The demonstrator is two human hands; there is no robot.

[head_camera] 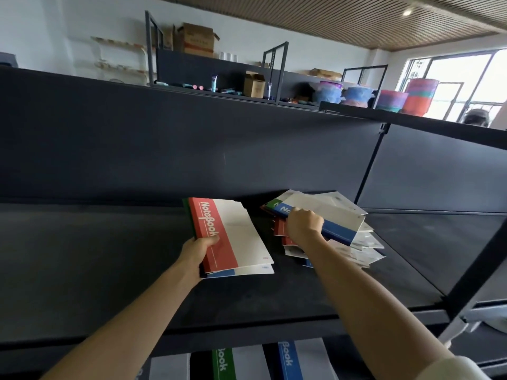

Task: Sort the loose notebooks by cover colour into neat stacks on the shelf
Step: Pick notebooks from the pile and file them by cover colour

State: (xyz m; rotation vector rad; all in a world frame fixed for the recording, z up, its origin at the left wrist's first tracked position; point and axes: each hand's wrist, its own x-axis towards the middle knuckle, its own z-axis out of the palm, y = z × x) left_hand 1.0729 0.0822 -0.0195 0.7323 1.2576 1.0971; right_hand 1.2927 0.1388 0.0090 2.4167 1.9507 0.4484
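Red-topped notebook stack (230, 237) gripped at spine by left hand (199, 252); blue notebook (338, 233) pinched by right hand (304, 226), centre frame; likely light, floppy, slick; spine hold advised

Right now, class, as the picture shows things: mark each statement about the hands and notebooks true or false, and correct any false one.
1. The left hand holds a bundle with a red notebook on top. True.
2. The right hand is empty. False: it grips a blue notebook.
3. The loose pile is squared up neatly. False: its notebooks lie fanned out at different angles.
4. A green notebook lies on the level below. True.
5. The shelf is white. False: it is black.
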